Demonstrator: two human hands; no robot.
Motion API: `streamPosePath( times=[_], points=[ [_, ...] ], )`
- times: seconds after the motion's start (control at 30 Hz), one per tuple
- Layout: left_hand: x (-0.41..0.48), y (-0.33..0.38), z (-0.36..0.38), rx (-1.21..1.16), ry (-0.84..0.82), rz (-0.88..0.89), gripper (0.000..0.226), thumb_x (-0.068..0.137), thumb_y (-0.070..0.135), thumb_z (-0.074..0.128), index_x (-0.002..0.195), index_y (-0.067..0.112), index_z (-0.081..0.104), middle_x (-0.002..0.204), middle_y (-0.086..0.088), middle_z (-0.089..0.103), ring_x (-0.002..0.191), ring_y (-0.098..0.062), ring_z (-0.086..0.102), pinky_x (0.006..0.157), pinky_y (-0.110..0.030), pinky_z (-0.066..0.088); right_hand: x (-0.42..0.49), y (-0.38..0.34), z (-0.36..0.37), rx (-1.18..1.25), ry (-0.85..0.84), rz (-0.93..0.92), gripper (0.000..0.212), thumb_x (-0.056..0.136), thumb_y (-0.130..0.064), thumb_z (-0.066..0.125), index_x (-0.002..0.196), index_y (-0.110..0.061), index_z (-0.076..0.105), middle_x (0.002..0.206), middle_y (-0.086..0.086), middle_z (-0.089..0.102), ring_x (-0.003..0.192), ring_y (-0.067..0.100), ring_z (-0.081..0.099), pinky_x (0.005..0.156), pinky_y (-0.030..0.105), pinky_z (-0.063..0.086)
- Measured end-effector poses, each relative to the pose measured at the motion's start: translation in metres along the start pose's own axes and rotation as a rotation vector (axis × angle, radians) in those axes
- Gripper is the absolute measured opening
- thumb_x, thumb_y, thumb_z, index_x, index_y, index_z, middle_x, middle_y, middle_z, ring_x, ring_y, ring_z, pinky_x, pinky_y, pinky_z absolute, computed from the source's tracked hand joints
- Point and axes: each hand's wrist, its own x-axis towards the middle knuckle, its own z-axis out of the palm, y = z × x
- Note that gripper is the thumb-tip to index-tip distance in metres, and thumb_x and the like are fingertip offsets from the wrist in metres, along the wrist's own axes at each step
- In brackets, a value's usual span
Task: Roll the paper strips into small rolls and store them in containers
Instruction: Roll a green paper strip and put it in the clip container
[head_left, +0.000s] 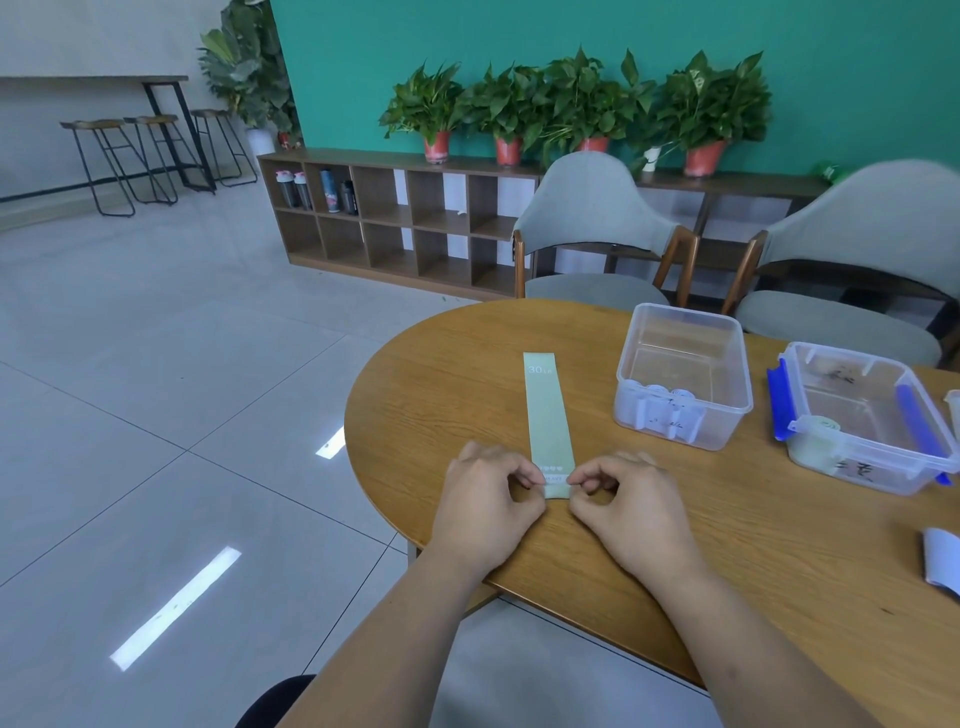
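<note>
Head view: I see a round wooden table (675, 571) filling the right side. On it stand an open clear box (740, 364) and, to its right, a second box (852, 460) with blue clips. A pale green paper strip (548, 415) lies flat left of the open box. The left hand (485, 512) and right hand (631, 506) pinch its near end, one at each corner. A few white rolls (667, 395) sit inside the open box.

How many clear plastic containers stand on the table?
2: an open container right of the green strip, and a blue-clipped container further right. A cut-off object at the right edge may be a third.
</note>
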Motion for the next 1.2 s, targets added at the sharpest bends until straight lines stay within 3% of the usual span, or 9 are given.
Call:
streamPosePath(
  times=[0.2,0.37,0.53,0.87,1.2],
  points=[
    [-0.0009,0.0020,0.0009,0.051,0.016,0.022,0.005,0.084,0.036,0.073,0.088,0.036,0.076,0.086,0.022,0.065,0.102,-0.005,0.049,0.093,-0.035,0.045,-0.0005,0.0017,0.0020,-0.071,0.029,-0.009,0.012,0.073,-0.027,0.082,0.078,-0.036,0.077,0.073,-0.018,0.061,0.083,0.006,0.053,0.075,0.028,0.047],
    [-0.0011,0.0058,-0.0003,0.079,-0.022,0.013,0.021,0.074,0.038,0.066,0.093,0.036,0.076,0.087,0.022,0.061,0.102,-0.005,0.048,0.093,-0.033,0.044,-0.0014,0.0024,0.0041,-0.094,0.025,-0.017,0.009,0.073,-0.030,0.079,0.080,-0.036,0.078,0.075,-0.020,0.060,0.083,0.008,0.053,0.076,0.034,0.052],
    [-0.0001,0.0035,0.0010,0.072,-0.009,0.002,0.013,0.080,0.034,0.071,0.093,0.035,0.076,0.086,0.021,0.062,0.101,-0.005,0.048,0.092,-0.034,0.044,-0.0023,0.0038,0.0048,-0.133,0.015,-0.060,0.014,0.072,-0.030,0.079,0.085,-0.036,0.078,0.076,-0.020,0.058,0.082,0.009,0.054,0.075,0.038,0.053],
    [0.0002,0.0039,0.0004,0.065,-0.016,-0.018,0.007,0.082,0.035,0.073,0.089,0.036,0.075,0.084,0.022,0.062,0.102,-0.004,0.047,0.090,-0.031,0.039,-0.0002,0.0069,0.0042,-0.053,0.032,-0.047,0.011,0.070,-0.029,0.078,0.080,-0.034,0.078,0.074,-0.020,0.060,0.080,0.007,0.056,0.077,0.037,0.053],
    [0.0018,0.0039,-0.0003,0.034,0.005,-0.038,0.013,0.083,0.033,0.077,0.094,0.039,0.072,0.085,0.020,0.058,0.099,-0.005,0.046,0.091,-0.030,0.039,0.0020,0.0086,0.0047,-0.002,0.036,-0.013,0.022,0.075,-0.023,0.085,0.091,-0.038,0.080,0.083,-0.021,0.066,0.089,0.006,0.057,0.081,0.031,0.052]
  ],
)
